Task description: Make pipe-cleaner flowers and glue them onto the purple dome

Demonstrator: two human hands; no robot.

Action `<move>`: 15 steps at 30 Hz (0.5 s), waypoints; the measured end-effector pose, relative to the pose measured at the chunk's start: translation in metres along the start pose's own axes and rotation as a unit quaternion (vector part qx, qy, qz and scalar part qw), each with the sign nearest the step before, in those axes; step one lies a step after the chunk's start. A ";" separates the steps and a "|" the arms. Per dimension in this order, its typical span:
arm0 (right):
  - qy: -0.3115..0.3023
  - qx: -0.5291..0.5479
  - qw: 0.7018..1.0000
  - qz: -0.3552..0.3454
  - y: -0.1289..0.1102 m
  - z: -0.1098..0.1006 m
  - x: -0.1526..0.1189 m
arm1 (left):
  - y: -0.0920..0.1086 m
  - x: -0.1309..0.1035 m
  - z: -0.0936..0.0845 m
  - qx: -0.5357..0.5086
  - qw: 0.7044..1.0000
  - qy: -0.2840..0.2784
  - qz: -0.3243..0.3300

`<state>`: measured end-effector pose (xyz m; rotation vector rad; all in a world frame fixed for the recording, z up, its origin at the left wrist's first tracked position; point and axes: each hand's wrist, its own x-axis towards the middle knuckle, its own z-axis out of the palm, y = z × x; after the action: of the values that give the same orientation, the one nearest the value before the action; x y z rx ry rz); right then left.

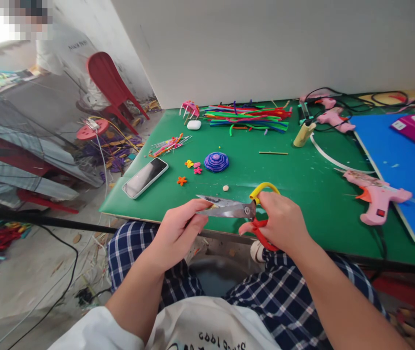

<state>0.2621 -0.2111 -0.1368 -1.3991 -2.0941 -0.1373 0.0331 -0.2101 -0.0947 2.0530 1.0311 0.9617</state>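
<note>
My right hand (282, 216) grips a pair of scissors (234, 209) with one yellow and one red handle, the blades parted and pointing left. My left hand (178, 231) is closed in a pinch at the blade tips; a small yellowish bit shows there, too small to name. Beyond the hands lies a domed purple-and-blue coiled piece (216, 162). To its left are small flowers in orange (181, 181), yellow (189, 164) and pink (197, 170). A small pale bead-like piece (225, 188) rests just past the scissors.
A phone (145, 178) lies at the green table's left edge. Farther back are a bundle of coloured pipe cleaners (249, 118) and a white earbud case (194, 125). A pink glue gun (378, 197) lies at right beside a blue board (407, 180). Another person (64, 53) is at far left.
</note>
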 end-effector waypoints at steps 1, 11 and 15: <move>0.000 -0.004 1.000 0.001 0.000 0.000 0.000 | 0.001 0.001 -0.001 0.010 1.000 -0.004 -0.004; 0.020 -0.033 0.999 0.017 -0.002 0.000 -0.001 | 0.006 0.002 -0.001 -0.009 1.000 -0.011 -0.026; 0.023 -0.044 0.999 0.019 -0.002 0.000 -0.001 | 0.005 0.003 0.001 -0.037 0.998 -0.006 -0.046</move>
<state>0.2607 -0.2126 -0.1370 -1.4729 -2.0440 -0.2470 0.0366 -0.2101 -0.0905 1.9326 1.0585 0.9270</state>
